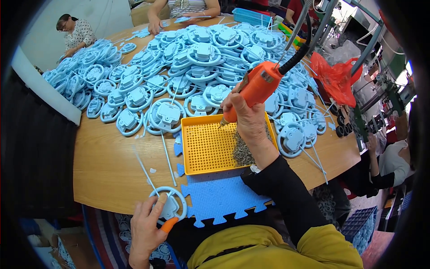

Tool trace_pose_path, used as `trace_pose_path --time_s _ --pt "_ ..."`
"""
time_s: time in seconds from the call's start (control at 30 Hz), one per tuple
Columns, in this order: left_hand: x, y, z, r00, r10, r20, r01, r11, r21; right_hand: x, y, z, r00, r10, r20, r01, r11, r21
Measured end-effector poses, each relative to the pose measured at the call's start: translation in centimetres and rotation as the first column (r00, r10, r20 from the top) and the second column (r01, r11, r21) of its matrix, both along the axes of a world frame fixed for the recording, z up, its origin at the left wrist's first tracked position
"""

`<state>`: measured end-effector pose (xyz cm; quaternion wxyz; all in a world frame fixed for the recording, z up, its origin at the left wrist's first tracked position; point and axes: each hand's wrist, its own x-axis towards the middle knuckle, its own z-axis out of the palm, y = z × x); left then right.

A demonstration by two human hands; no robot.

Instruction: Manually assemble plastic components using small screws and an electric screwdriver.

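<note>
At the table's near edge, my left hand (147,223) grips a light-blue plastic wheel-shaped part (171,208), a ring with a raised housing in its middle. An orange finger cover (169,224) sits on the thumb of that hand. My right hand (251,120) is wrapped round an orange electric screwdriver (261,86), whose black cable runs upward. Its tip points down over a yellow perforated tray (204,154). Small metal screws (243,151) are heaped in the tray's right side, partly hidden by my right hand and wrist. Beneath the tray's near side lies a blue foam mat (224,199).
A large pile of similar blue parts (204,54) covers the table's far side. Thin blue rods (168,154) stick out toward me. A red plastic bag (333,76) hangs at the right, near metal bars. Other people (80,33) sit across the table.
</note>
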<state>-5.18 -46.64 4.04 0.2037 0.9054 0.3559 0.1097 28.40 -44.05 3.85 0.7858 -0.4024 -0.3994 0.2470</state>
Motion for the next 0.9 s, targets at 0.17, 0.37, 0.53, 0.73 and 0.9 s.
trace_pose_path --time_s 0.17,0.37,0.53,0.73,0.9 --pt "3.1 -2.4 0.1 0.959 0.198 0.203 -0.184 0.979 -0.083 -0.4 0.2 -0.1 0.999 -0.025 0.025 0.025 1.000 -0.003" --pt "7.8 -4.4 -1.0 0.988 0.105 0.112 -0.111 0.993 0.045 -0.4 -0.2 -0.2 1.000 0.002 -0.012 -0.002 1.000 -0.004" --pt "5.8 -1.5 -1.5 0.934 -0.317 0.166 0.301 0.947 0.115 -0.4 -1.4 1.7 1.000 -0.012 0.026 0.012 1.000 0.004" --pt "9.1 -2.5 -3.4 0.944 -0.135 0.301 0.095 0.985 0.143 -4.1 -6.5 5.8 0.994 0.069 0.089 -0.074 0.996 0.049" --pt "9.9 -2.9 -4.5 0.915 -0.069 0.398 -0.003 0.984 0.179 -7.9 -9.6 3.7 0.964 0.268 0.008 -0.264 0.955 -0.137"
